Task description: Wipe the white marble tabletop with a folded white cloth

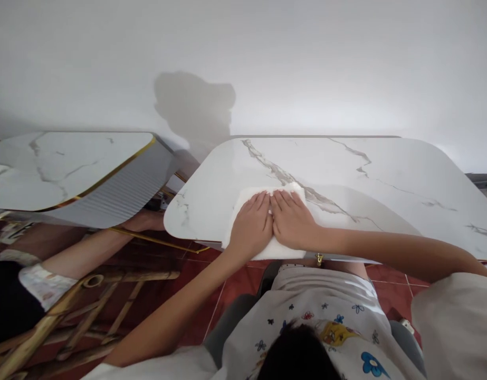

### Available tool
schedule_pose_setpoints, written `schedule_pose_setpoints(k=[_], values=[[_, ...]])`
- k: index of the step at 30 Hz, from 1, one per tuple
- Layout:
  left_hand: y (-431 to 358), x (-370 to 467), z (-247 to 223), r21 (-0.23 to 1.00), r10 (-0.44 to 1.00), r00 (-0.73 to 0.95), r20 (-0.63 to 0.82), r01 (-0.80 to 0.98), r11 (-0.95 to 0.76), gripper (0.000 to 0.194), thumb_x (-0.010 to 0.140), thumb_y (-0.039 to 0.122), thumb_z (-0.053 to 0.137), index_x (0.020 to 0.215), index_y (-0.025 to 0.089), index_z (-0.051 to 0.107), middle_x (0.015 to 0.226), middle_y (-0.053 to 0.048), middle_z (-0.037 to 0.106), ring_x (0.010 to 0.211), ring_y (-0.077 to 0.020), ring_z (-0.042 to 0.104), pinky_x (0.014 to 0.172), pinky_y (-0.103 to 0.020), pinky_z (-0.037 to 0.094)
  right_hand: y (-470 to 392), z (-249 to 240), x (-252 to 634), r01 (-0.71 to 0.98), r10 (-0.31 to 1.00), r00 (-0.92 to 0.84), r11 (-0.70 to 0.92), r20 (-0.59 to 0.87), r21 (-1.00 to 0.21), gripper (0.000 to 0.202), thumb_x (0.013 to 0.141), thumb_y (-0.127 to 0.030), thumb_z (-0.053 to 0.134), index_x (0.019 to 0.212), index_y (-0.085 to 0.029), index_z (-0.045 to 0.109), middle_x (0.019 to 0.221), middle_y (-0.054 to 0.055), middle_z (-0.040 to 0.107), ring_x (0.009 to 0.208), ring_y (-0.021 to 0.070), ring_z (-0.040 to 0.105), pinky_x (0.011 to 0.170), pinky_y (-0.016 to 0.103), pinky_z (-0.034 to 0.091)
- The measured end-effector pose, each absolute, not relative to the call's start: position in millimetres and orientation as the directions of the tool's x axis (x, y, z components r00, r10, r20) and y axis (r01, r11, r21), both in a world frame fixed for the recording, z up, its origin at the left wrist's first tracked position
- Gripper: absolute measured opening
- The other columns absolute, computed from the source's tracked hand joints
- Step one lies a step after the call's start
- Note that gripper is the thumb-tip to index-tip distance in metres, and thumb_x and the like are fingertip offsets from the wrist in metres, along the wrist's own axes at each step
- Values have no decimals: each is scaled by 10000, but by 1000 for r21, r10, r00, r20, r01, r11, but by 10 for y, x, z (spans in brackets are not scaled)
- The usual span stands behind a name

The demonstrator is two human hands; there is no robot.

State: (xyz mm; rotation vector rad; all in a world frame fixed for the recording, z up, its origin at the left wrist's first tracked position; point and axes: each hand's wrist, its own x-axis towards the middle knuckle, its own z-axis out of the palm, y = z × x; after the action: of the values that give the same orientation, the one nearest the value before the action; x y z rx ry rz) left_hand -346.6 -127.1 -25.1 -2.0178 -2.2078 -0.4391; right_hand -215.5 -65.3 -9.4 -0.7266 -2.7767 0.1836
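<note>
A white cloth (pixel 283 250) lies on the white marble-patterned tabletop (pixel 389 184), close to its near edge. My left hand (pixel 251 224) rests flat on the left part of the cloth, fingers stretched forward. Against it, my right hand (pixel 294 219) presses flat on the right part, its fingers also extended. The two hands touch at their inner edges and hide the middle of the cloth. Below the near edge, a small gold knob (pixel 319 258) shows.
To the left stands a similar marble-patterned table (pixel 77 163) with gold trim and a ribbed grey side. Another person's legs (pixel 93 253) and a bamboo chair (pixel 96 316) are below it. Behind both tables rises a white wall (pixel 306 63). The floor (pixel 211 269) is red tile.
</note>
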Motion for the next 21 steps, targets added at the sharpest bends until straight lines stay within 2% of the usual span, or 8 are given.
schedule_pose_setpoints(k=[5,8,11,14,18,21], values=[[-1097,-3110,-224,180,968,-24,250,983,-22,546,881,231,316,1385,57,436,1460,-169,447,1384,-273,376,1156,-469,311,-574,-71,-1764,535,554,-813,832,179,-146,587,903,-222,314,1429,30,390,1493,210,383,1398,316,328,1169,474,197],[-909,-3073,-226,209,963,13,271,975,-72,526,886,230,315,1374,80,445,1440,-155,475,1376,-269,389,1148,-464,317,-427,-62,-1718,564,573,-804,820,158,-100,593,899,-212,292,1430,36,381,1495,208,383,1401,313,321,1163,471,200],[-613,-3147,-222,206,948,46,314,972,-116,500,889,198,301,1338,56,470,1403,-162,509,1356,-265,412,1149,-459,305,-146,-66,-1806,573,576,-801,817,163,-65,589,905,-203,269,1434,36,367,1500,199,380,1399,313,322,1160,477,190],[-250,-3261,-199,197,942,40,334,974,-111,472,888,181,302,1285,27,506,1366,-184,533,1324,-267,442,1142,-436,312,222,-76,-1946,585,585,-798,810,146,-46,583,915,-197,243,1443,26,349,1509,185,372,1402,299,314,1154,471,198],[219,-3383,-159,205,938,33,346,972,-110,400,886,177,324,1190,87,567,1251,-156,607,1228,-260,518,1088,-406,369,707,-87,-2096,581,577,-803,814,148,-18,577,925,-211,231,1446,10,340,1514,177,369,1397,296,317,1139,468,224],[550,-3440,-135,213,940,4,342,974,-82,367,893,163,323,1141,92,585,1203,-159,623,1184,-262,540,1061,-393,382,1044,-92,-2180,595,589,-793,804,158,-15,576,933,-223,214,1450,0,336,1516,175,366,1394,297,321,1132,473,228]])
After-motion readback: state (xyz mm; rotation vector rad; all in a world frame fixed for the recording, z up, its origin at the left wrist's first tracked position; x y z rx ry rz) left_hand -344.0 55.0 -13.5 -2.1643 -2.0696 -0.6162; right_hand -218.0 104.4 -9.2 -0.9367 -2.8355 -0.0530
